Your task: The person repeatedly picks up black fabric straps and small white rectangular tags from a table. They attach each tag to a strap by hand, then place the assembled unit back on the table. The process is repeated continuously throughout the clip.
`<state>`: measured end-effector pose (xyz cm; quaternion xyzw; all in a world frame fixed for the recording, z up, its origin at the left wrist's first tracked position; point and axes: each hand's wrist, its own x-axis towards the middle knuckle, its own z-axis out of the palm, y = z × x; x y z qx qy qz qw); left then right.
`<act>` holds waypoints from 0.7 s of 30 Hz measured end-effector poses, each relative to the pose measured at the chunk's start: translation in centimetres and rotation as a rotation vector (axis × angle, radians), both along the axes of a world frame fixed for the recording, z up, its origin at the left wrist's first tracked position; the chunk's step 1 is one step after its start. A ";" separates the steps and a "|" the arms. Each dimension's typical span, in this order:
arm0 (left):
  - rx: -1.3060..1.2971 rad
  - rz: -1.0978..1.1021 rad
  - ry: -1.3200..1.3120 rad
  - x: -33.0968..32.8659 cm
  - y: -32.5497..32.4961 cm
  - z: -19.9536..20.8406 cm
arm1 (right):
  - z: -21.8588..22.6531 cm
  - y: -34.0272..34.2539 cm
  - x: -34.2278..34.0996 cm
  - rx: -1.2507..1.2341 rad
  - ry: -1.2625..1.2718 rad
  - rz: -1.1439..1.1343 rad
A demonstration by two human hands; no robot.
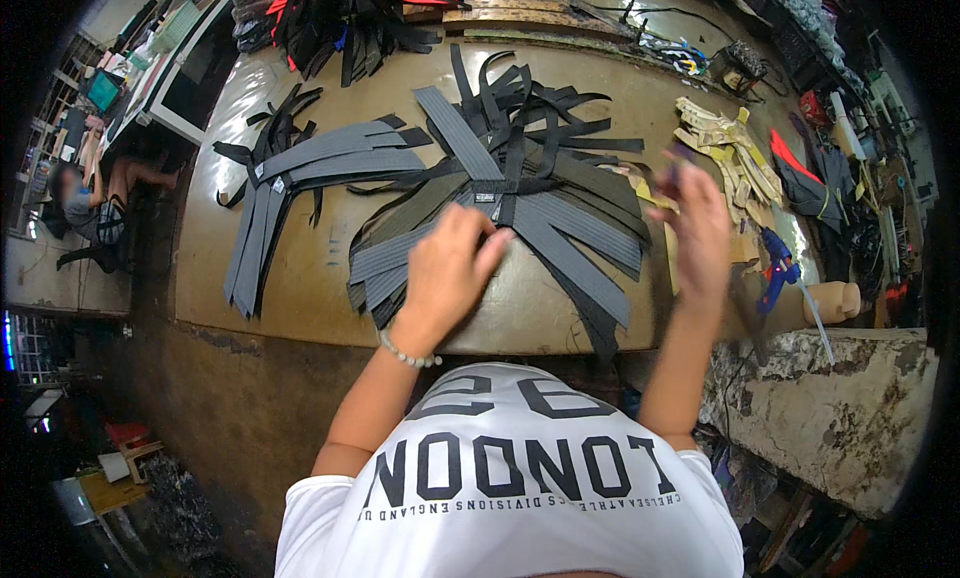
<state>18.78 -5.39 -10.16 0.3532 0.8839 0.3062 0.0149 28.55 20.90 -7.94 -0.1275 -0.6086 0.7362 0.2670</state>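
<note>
In front of me, a fanned pile of grey ribbed straps with black backing lies on the table. A white label shows near the middle, where the straps cross. My left hand rests on the near part of the pile, with its thumb apart from its fingers. To the right of the pile, my right hand is raised above the table and blurred. Its fingers are bent together around a small dark thing too smeared to name. Left of the pile lies a smaller bundle of similar straps.
Yellowish cut strips lie at the right, beyond a blue-handled tool and a beige cylinder. More black and red straps are heaped at the back beside wooden boards. Another person sits at far left.
</note>
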 end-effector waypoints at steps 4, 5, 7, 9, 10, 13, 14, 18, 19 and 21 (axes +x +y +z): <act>0.057 0.062 0.304 -2.9 -0.2 -0.7 | -2.0 3.4 7.4 0.748 -0.436 -0.645; 0.009 0.047 0.226 -3.5 -0.4 -0.4 | -3.0 4.1 8.7 0.981 -0.634 -0.736; -0.098 0.005 0.062 -4.2 -0.6 1.0 | -5.3 4.9 10.8 1.179 -0.646 -0.710; -0.228 -0.027 0.006 -4.6 -0.8 3.1 | -6.6 5.7 12.1 1.121 -0.806 -0.701; -0.093 -0.047 0.116 -4.5 -1.1 4.4 | -6.8 6.2 12.6 1.128 -0.777 -0.706; 0.126 0.036 0.290 -4.5 -3.2 8.4 | -6.1 7.0 13.5 1.081 -0.852 -0.720; 0.174 0.102 0.261 -4.6 -4.6 9.6 | -5.7 7.2 13.7 1.036 -0.930 -0.701; 0.445 0.351 0.014 -7.0 -11.3 11.3 | -4.9 7.4 14.1 0.976 -0.960 -0.667; 0.453 0.318 0.082 -8.8 -13.0 11.0 | -5.0 7.4 14.1 0.944 -0.906 -0.664; 0.376 0.349 0.266 -13.4 -15.8 8.9 | -5.8 6.8 14.3 0.913 -0.816 -0.777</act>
